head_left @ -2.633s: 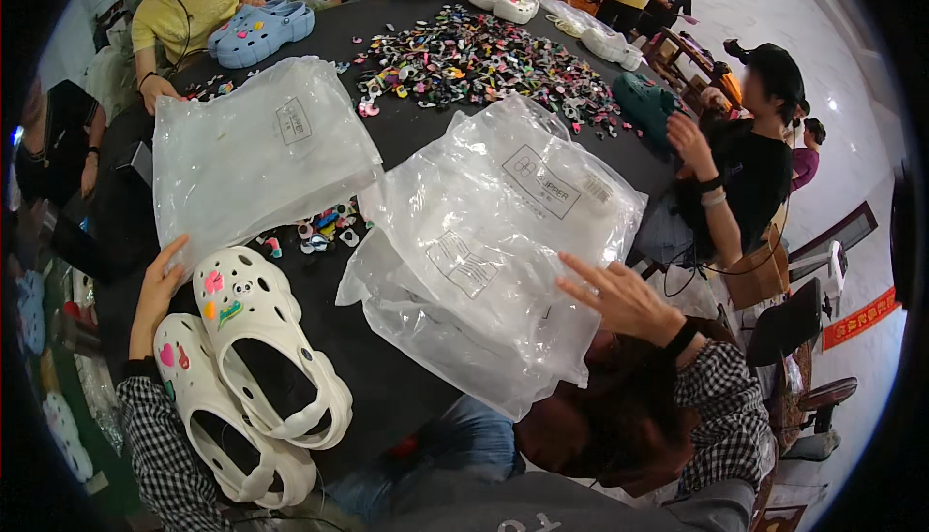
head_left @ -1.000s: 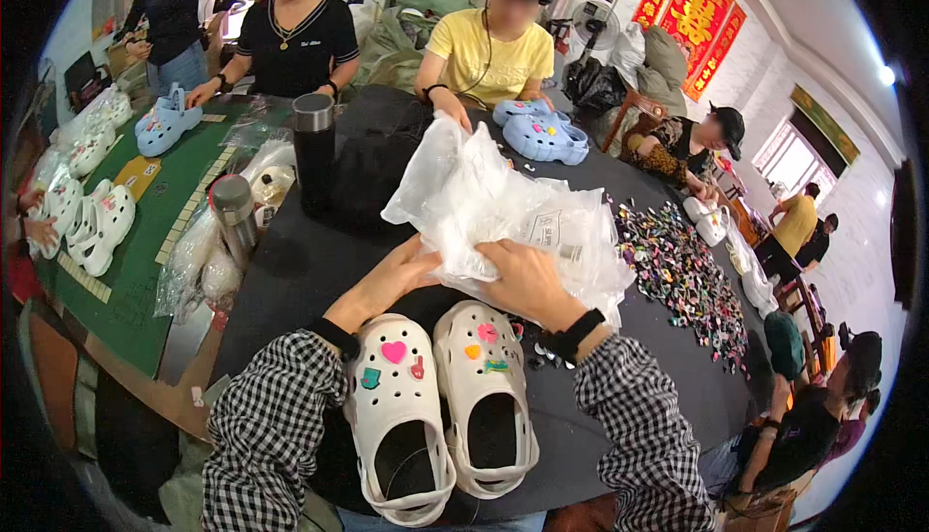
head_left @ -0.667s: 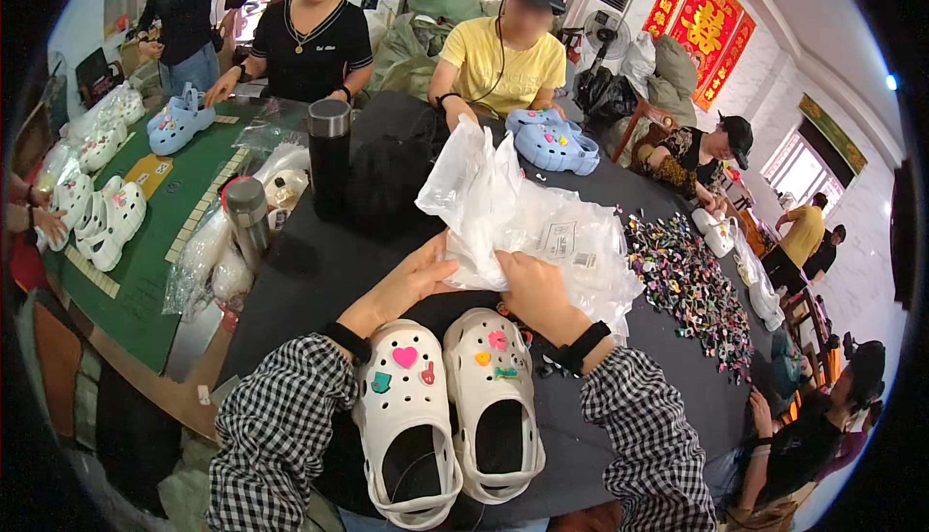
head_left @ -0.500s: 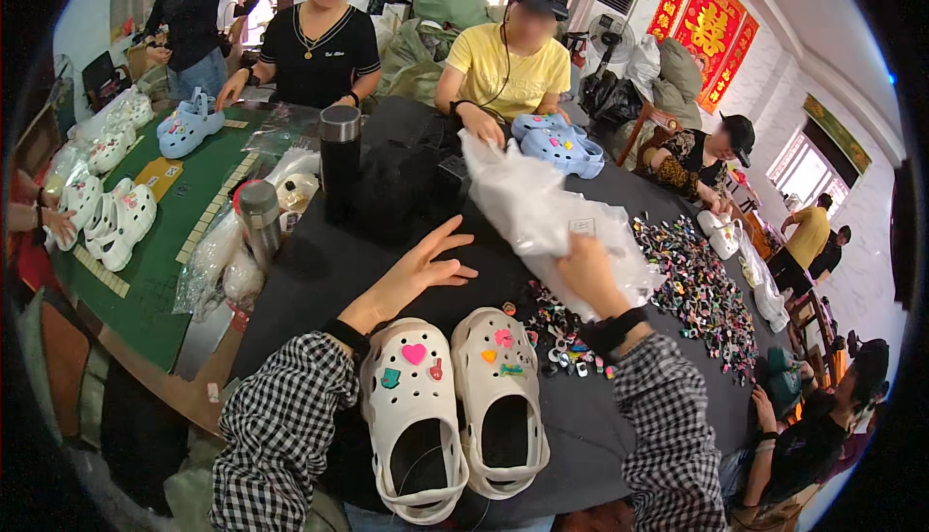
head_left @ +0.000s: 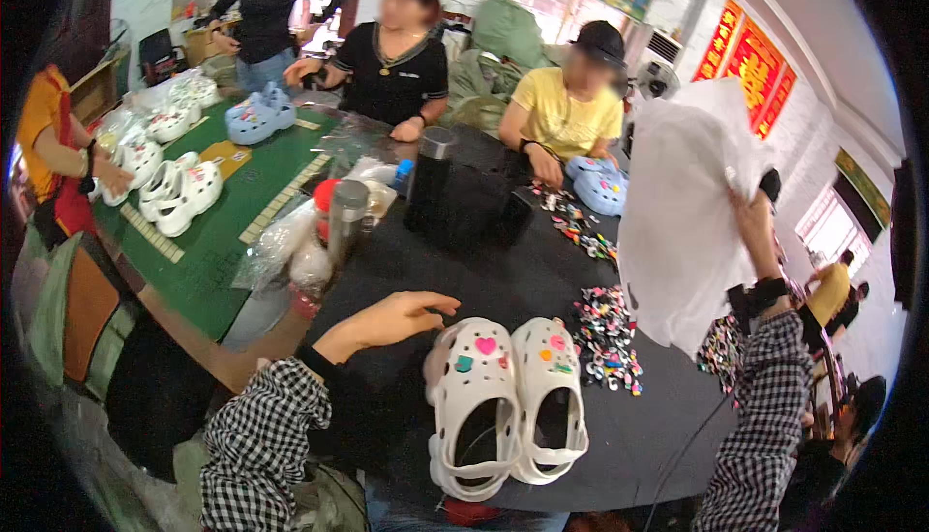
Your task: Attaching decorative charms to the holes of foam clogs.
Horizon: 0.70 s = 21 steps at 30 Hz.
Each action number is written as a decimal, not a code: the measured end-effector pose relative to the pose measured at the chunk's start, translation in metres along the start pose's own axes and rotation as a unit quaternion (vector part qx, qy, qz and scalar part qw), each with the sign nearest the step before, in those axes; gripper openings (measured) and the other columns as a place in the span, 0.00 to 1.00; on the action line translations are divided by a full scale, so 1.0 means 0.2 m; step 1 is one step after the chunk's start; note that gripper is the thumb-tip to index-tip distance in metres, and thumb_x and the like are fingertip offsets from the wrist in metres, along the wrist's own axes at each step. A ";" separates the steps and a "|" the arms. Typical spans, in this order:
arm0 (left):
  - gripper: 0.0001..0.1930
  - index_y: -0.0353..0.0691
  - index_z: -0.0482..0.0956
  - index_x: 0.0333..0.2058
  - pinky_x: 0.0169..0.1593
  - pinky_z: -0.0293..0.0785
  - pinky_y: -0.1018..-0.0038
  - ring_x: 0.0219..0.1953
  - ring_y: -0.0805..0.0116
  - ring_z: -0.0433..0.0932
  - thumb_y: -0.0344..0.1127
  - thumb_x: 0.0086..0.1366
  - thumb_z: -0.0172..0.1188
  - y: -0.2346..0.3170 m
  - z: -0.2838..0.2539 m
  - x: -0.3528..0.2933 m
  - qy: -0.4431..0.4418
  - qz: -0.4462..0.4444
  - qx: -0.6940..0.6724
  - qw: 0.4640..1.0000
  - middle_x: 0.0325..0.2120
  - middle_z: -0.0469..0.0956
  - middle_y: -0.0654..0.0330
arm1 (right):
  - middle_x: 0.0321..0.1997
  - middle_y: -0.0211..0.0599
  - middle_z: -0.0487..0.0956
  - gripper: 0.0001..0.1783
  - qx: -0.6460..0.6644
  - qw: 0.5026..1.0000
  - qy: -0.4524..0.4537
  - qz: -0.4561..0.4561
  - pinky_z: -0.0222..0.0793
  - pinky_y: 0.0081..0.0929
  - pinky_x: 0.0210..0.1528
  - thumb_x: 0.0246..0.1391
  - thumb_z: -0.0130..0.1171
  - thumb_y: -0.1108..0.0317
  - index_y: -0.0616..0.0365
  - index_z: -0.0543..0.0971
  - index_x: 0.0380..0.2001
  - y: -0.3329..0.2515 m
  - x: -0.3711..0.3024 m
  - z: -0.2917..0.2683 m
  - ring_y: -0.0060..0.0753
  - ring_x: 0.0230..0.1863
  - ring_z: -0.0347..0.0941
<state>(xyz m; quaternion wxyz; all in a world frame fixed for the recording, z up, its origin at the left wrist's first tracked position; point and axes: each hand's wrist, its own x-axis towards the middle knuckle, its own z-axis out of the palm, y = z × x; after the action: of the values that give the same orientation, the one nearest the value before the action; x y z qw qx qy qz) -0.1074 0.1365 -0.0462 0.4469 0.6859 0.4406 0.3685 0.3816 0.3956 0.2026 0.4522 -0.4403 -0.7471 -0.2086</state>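
Observation:
My right hand [head_left: 755, 227] is raised at the right, its fingers closed on a translucent white plastic bag [head_left: 677, 232]. The bag hangs down over the dark table and hides part of what lies behind it. Low over the table, my left hand [head_left: 392, 324] has its fingers stretched out and holds nothing. Just right of it a pair of white clogs stands side by side, toes pointing away from me. The left clog [head_left: 479, 382] carries pink, teal and red charms; the right clog [head_left: 545, 384] has several coloured ones as well.
Loose charms [head_left: 605, 343] lie heaped right of the clogs. Two metal flasks [head_left: 348, 218] stand at the centre left. Beyond is a green table [head_left: 208, 276] with white clogs [head_left: 184, 193] and a blue pair [head_left: 259, 121]. Across from me, a person in yellow [head_left: 571, 111] sits beside blue clogs [head_left: 598, 187].
My right hand has lifted the bag off the table, up and to the right. My left hand has lowered beside the clogs. The whole view has shifted.

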 end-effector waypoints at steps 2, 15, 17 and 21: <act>0.20 0.33 0.72 0.55 0.55 0.70 0.70 0.51 0.62 0.76 0.32 0.65 0.53 -0.10 -0.01 -0.13 0.041 -0.005 0.011 0.999 0.49 0.77 0.51 | 0.35 0.55 0.81 0.23 0.022 0.992 -0.084 0.092 0.71 0.37 0.40 0.54 0.60 0.59 0.71 0.75 0.43 -0.39 0.14 -0.09 0.46 0.36 0.77; 0.19 0.33 0.73 0.48 0.53 0.69 0.63 0.49 0.52 0.72 0.33 0.58 0.58 -0.27 0.17 -0.18 0.057 0.126 0.318 0.938 0.45 0.74 0.50 | 0.34 0.55 0.77 0.09 -0.003 0.916 0.148 -0.373 0.69 0.51 0.42 0.46 0.56 0.70 0.62 0.73 0.31 -2.29 0.77 0.22 0.59 0.40 0.73; 0.18 0.33 0.74 0.46 0.50 0.71 0.64 0.46 0.54 0.72 0.32 0.56 0.57 -0.30 0.22 -0.21 0.082 0.144 0.357 0.919 0.43 0.73 0.52 | 0.35 0.49 0.78 0.12 0.038 0.883 0.165 -0.437 0.71 0.47 0.43 0.43 0.56 0.73 0.59 0.76 0.34 -2.60 0.69 0.41 0.54 0.41 0.74; 0.11 0.37 0.78 0.34 0.41 0.70 0.69 0.42 0.62 0.71 0.36 0.55 0.53 -0.29 0.34 -0.22 0.181 0.160 0.469 0.850 0.36 0.74 0.57 | 0.36 0.31 0.80 0.19 0.181 0.792 0.172 -0.557 0.73 0.34 0.40 0.46 0.52 0.73 0.47 0.80 0.42 -3.05 0.45 0.97 0.37 0.39 0.76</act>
<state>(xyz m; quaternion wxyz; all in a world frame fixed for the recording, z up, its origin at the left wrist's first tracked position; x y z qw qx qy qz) -0.0767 0.0888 -0.1289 -0.0802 0.7959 0.5183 0.3023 -0.2485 0.2547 0.2343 0.4503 0.1854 -0.7968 -0.3577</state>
